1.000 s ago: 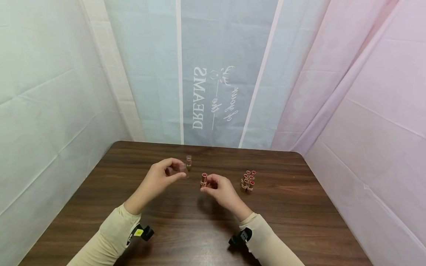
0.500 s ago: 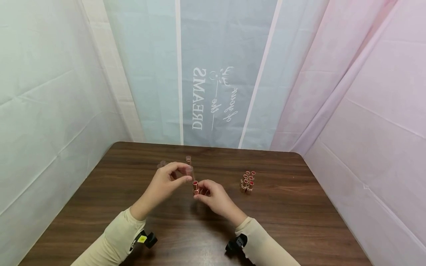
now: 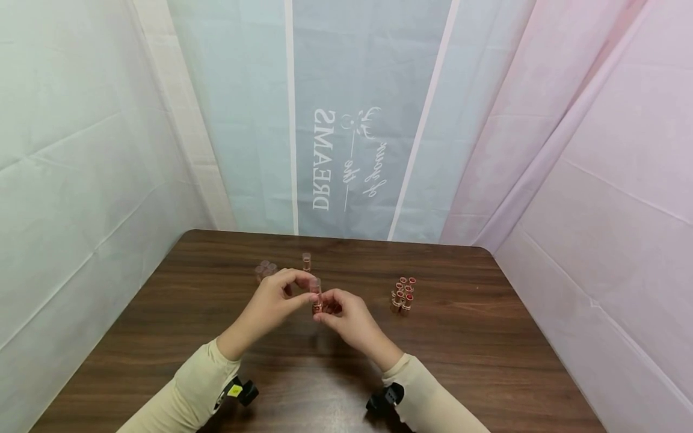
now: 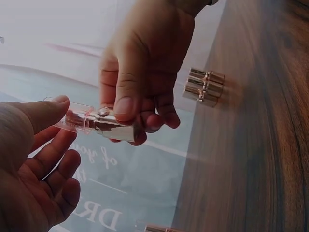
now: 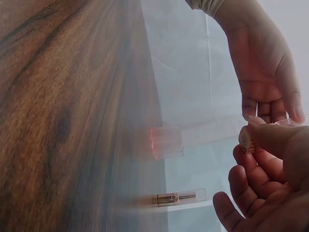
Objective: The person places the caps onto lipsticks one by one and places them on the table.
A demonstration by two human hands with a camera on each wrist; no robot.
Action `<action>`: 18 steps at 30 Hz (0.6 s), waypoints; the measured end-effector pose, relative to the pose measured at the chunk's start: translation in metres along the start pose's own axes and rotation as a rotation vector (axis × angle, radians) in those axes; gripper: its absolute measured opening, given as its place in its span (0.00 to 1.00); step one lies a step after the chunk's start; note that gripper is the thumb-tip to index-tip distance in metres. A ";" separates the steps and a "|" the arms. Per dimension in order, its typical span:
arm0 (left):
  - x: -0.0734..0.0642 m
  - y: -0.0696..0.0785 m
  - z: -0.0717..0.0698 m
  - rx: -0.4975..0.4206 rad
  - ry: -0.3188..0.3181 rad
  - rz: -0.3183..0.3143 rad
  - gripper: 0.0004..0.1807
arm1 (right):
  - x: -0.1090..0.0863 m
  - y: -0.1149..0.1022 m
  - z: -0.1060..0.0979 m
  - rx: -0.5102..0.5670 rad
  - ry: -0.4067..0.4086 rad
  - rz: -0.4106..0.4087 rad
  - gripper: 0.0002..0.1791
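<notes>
Over the middle of the table, my left hand (image 3: 273,304) pinches a clear lipstick cap (image 4: 77,118) between thumb and fingers. Below it, my right hand (image 3: 352,319) grips the shiny rose-gold base of a lipstick (image 4: 116,129). The cap sits over the top of the lipstick, the two lined up and upright in the head view. Whether it is fully pushed down is hard to tell. In the right wrist view, the round underside of the lipstick base (image 5: 246,140) shows by the right thumb; the fingers hide most of the rest.
A capped lipstick (image 3: 307,262) stands behind the hands. Clear caps (image 3: 265,269) cluster at back left, partly behind the left hand. Several uncapped lipsticks (image 3: 402,294) stand grouped at right. The wooden table (image 3: 460,361) ends at a hanging cloth (image 3: 368,78).
Both hands have come together. The right hand brought the lipstick left and nearer; the left hand moved right and lowered the clear cap over it. The cap cluster behind has come into view.
</notes>
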State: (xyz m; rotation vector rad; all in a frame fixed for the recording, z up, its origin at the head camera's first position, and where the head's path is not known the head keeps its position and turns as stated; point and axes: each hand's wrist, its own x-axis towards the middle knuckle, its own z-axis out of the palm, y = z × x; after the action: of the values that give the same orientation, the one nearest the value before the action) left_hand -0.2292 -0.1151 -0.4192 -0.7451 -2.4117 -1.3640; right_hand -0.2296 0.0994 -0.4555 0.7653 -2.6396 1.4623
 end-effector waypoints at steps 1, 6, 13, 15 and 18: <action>0.000 0.000 0.000 0.000 -0.001 -0.001 0.12 | 0.000 -0.001 0.000 0.004 0.005 -0.001 0.11; 0.000 0.000 0.000 0.002 -0.012 -0.009 0.11 | 0.000 -0.004 0.000 0.000 0.032 -0.023 0.11; 0.001 0.001 0.000 0.001 -0.015 0.000 0.10 | 0.001 -0.008 -0.003 -0.009 0.069 -0.036 0.10; 0.001 0.001 0.000 -0.001 -0.016 0.006 0.10 | 0.001 -0.008 -0.003 -0.010 0.072 -0.038 0.10; 0.001 0.001 0.000 0.001 -0.022 0.010 0.11 | 0.000 -0.010 -0.003 -0.012 0.070 -0.044 0.10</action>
State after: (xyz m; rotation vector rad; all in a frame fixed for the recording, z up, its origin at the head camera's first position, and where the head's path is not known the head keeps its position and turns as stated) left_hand -0.2298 -0.1139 -0.4180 -0.7750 -2.4217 -1.3581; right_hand -0.2257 0.0973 -0.4465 0.7521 -2.5611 1.4332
